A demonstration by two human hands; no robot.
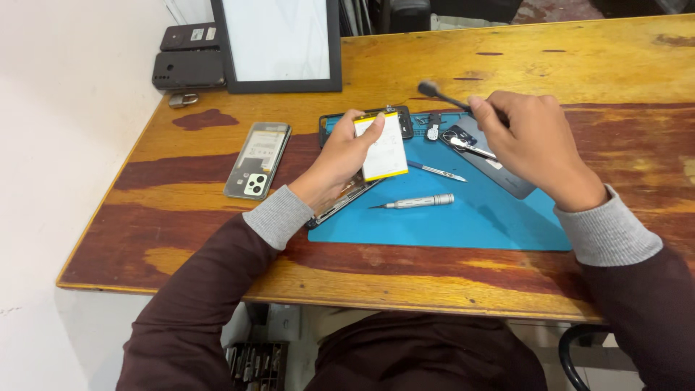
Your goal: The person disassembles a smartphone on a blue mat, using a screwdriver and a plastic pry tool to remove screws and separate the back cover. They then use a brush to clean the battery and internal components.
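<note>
My left hand [339, 159] holds a flat white phone battery with yellow edges [384, 147], lifted over an opened phone body [346, 195] that lies on the blue work mat [470, 221]. My right hand [532, 141] grips a thin black tool with a rounded dark head [434, 90], raised above the mat's far edge. On the mat between the hands lie a silver precision screwdriver [420, 202] and slim tweezers [438, 171]. A grey phone back cover [499, 170] lies partly under my right hand.
A phone back shell with camera holes [258, 159] lies on the wooden table [434, 279] left of the mat. A black-framed white panel [279, 43] stands at the back, with two dark phones [188, 61] beside it. The table's left edge runs near a white wall.
</note>
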